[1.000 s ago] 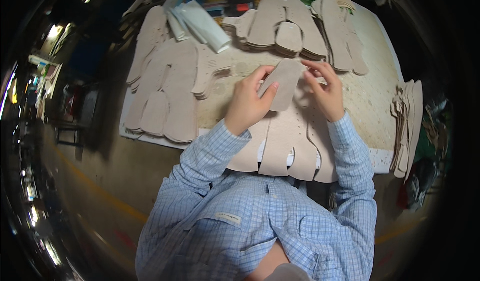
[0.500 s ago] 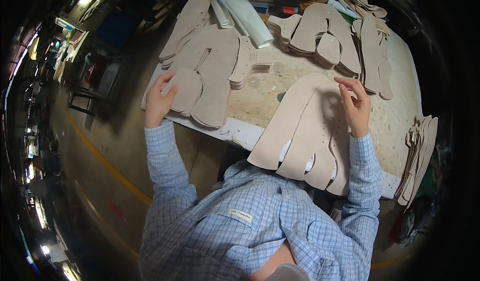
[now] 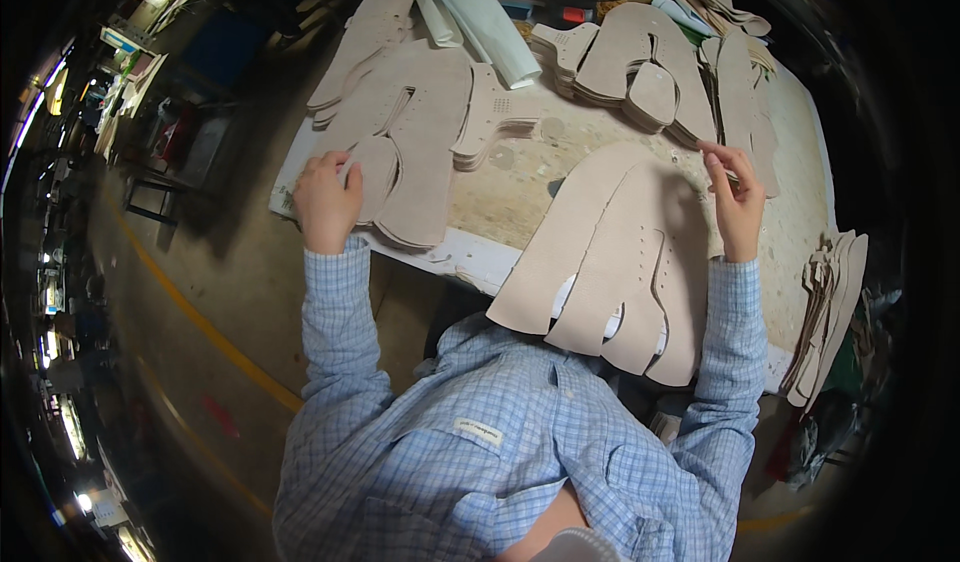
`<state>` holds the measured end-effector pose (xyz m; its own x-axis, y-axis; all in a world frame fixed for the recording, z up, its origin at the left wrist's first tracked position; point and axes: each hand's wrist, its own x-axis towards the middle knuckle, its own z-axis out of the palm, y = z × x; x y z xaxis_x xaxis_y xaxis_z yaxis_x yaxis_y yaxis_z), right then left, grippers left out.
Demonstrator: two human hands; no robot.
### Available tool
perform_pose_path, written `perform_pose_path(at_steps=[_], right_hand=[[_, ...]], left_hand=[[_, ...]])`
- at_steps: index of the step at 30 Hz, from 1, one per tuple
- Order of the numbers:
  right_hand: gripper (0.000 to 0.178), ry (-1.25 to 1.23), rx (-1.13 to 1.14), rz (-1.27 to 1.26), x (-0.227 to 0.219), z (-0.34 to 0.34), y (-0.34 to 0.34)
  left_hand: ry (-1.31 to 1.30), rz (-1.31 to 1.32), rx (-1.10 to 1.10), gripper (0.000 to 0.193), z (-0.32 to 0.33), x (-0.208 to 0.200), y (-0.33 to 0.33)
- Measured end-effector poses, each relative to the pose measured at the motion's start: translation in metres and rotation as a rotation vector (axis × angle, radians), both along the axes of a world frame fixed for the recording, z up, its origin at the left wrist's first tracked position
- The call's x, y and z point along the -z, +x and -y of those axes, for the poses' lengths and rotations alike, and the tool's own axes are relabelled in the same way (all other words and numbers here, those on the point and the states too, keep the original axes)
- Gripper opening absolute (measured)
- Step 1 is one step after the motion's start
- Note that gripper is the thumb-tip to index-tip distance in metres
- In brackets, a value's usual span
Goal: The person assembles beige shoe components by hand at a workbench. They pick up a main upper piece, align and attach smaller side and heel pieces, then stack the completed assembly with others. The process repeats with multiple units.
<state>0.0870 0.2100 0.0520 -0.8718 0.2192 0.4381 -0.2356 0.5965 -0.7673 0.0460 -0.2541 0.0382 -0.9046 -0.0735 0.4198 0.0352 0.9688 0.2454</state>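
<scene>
Left hand (image 3: 330, 200) at the outer edge of the left stack (image 3: 428, 152), tan cut pieces at the left end of the tabletop (image 3: 497, 205). Under and beside my fingers: the small rounded piece (image 3: 377, 187), on the near part of that stack. It lies to the right of my knuckles, its outer side hidden by my hand. Its long axis runs roughly away from my body, rounded ends near and far, so I meet it from the flank rather than from an end. Thumb over its upper face, the other fingers bent toward its far outer edge. Cannot tell whether they close on it or only rest there.

Right hand (image 3: 738, 197) well apart from that piece, most of the tabletop between; the left is clearly the nearer. Right fingers curled, thumb and forefinger tips a narrow gap apart, nothing seen in them. They hang just beside the upper right edge of the slotted sheet (image 3: 590, 247).

That sheet lies in front of me, rounded end away, slit end reaching over the near edge of the tabletop. Long axis leans a little right as it runs away. Far stack (image 3: 625, 57) beyond it; pale rolled sheets (image 3: 490, 32) to that stack's left.
</scene>
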Motion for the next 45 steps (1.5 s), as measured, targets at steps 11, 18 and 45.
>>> perform_pose_path(at_steps=[11, 18, 45], right_hand=[[0.025, 0.407, 0.016, 0.308, 0.021, -0.028, -0.022], [0.023, 0.12, -0.094, 0.381, 0.02, -0.019, -0.013], [0.042, -0.707, -0.146, 0.191, -0.005, 0.015, 0.021]], left_hand=[[0.406, -0.116, 0.618, 0.019, -0.169, -0.086, 0.026], [0.697, -0.017, 1.008, 0.018, -0.287, -0.057, -0.017], [1.394, 0.868, 0.833, 0.047, -0.285, -0.026, 0.008]])
